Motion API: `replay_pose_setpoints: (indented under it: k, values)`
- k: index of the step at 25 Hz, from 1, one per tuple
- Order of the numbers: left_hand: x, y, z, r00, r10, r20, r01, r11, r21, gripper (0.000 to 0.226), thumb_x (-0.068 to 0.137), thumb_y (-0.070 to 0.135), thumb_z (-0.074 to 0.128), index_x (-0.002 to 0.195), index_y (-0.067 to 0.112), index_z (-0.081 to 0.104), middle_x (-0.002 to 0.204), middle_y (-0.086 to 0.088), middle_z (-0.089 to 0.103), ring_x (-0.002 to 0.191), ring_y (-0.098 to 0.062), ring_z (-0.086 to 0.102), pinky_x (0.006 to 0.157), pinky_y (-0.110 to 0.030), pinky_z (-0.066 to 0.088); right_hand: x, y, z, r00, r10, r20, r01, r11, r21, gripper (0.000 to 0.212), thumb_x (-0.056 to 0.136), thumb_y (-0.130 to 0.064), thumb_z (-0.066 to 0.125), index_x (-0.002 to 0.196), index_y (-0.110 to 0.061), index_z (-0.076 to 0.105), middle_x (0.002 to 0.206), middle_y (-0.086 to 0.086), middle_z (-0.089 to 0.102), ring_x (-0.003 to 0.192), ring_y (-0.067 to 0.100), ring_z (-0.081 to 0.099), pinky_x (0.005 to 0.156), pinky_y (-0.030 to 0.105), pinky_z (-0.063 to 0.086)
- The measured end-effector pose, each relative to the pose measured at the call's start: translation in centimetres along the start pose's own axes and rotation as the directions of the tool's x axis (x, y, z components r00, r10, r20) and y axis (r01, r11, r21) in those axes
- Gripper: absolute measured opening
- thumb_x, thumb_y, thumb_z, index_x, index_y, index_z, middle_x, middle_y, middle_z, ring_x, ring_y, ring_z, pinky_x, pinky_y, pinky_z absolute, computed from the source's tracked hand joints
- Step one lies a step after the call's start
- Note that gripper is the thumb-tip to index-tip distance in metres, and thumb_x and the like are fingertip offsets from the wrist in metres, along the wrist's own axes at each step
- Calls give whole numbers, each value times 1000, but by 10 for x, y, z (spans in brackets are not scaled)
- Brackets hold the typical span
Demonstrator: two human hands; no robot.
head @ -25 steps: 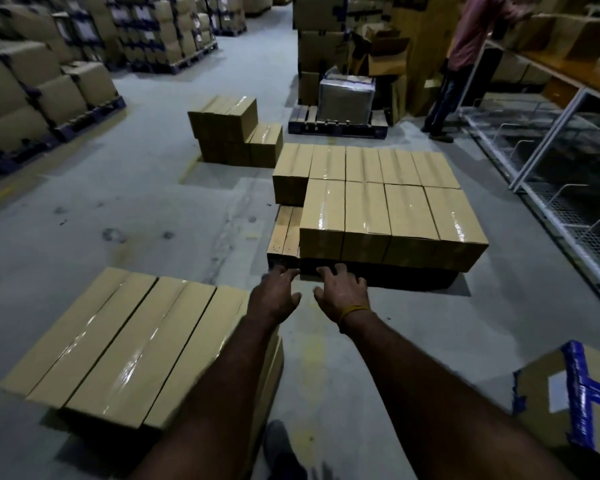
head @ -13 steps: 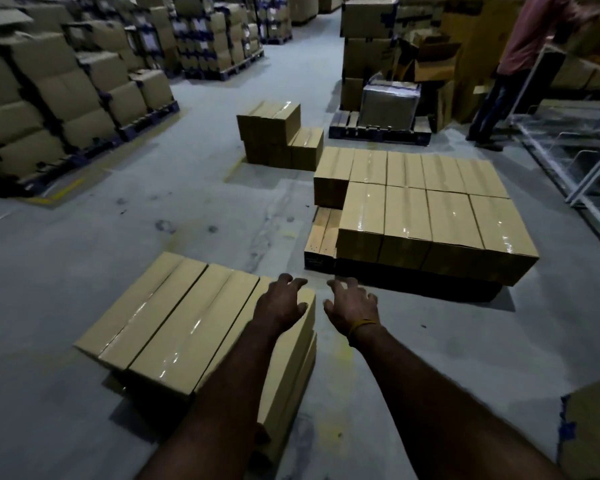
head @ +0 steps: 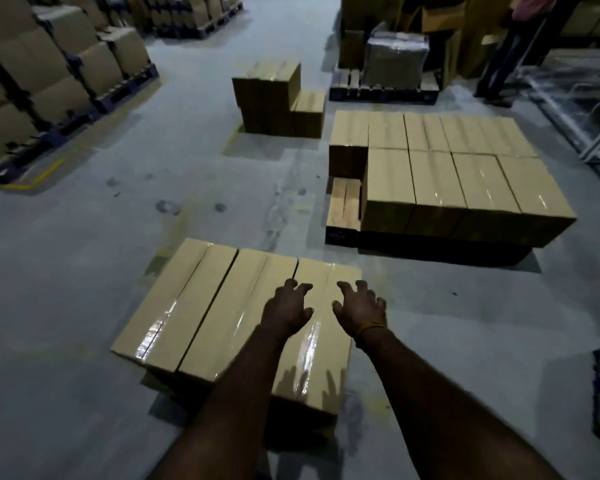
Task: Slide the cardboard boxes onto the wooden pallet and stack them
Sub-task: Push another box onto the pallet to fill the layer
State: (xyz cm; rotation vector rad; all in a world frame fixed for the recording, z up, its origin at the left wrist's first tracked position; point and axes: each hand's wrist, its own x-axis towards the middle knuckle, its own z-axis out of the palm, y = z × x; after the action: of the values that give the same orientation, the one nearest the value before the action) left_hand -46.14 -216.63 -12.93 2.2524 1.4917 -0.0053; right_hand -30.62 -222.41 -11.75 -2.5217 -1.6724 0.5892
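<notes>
So both forearms come in from the bottom edge, elbows cut off, and the hands are stretched out over the nearest group of boxes (head: 222, 306) on the concrete floor (head: 84, 271). The left hand (head: 286, 311) has its fingers spread and a bit bent, holding nothing, hovering above the glossy top of the rightmost box (head: 317, 337); I honestly can't tell if it's touching. The right hand (head: 361, 310) is the same deal, fingers splayed and empty, sitting over that box's right edge, with a thin yellow band (head: 371, 328) on the wrist. The boxes in this group are long, narrow cardboard ones lying flat side by side, long axis running from near-left up toward far-right, with shiny tape down the tops catching the light. The arms hide part of the near end, and whatever is under them is lost in shadow. Further out on the right is the wooden pallet (head: 343, 202), only a bare slatted corner of it showing, because a flat layer of the same boxes (head: 458, 174) covers the rest, their long axes pointing away from the camera. Past that there's a small stepped stack of boxes (head: 278, 98) on the floor, a wrapped grey bundle (head: 395, 60) on a dark pallet, and another person's legs (head: 503, 57) at the top right, cut off by the frame. Stacked cartons (head: 42, 74) along the far left are dim and blurry.
</notes>
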Motion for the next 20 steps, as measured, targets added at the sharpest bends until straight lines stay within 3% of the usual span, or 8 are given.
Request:
replay_pose_setpoints:
  k: [6, 15, 20]
  values:
    - [44, -57, 54, 992, 10, 124, -1, 998, -67, 62, 92, 37, 61, 148, 29, 36, 150, -4, 34, 132, -27, 41, 99, -42, 46, 45, -35, 69, 991, 133, 29, -135, 988, 77, 53, 98, -42, 44, 149, -30, 34, 152, 10, 30, 133, 31, 39, 107, 46, 30]
    - [114, -116, 199, 975, -75, 211, 96, 991, -92, 64, 93, 38, 58, 151, 27, 33, 155, -9, 27, 136, -32, 37, 101, -43, 43, 107, 6, 233, 957, 247, 152, -267, 955, 130, 55, 101, -40, 41, 152, -30, 25, 161, 11, 13, 148, 28, 13, 114, 54, 22]
    - [135, -142, 271, 978, -89, 188, 83, 996, 36, 66, 94, 46, 54, 151, 24, 29, 155, -14, 25, 139, -32, 31, 107, -40, 38, 126, 27, 309, 938, 250, 242, -284, 951, 120, 58, 103, -42, 35, 156, -32, 13, 164, 8, -1, 151, 31, -2, 115, 61, 14]
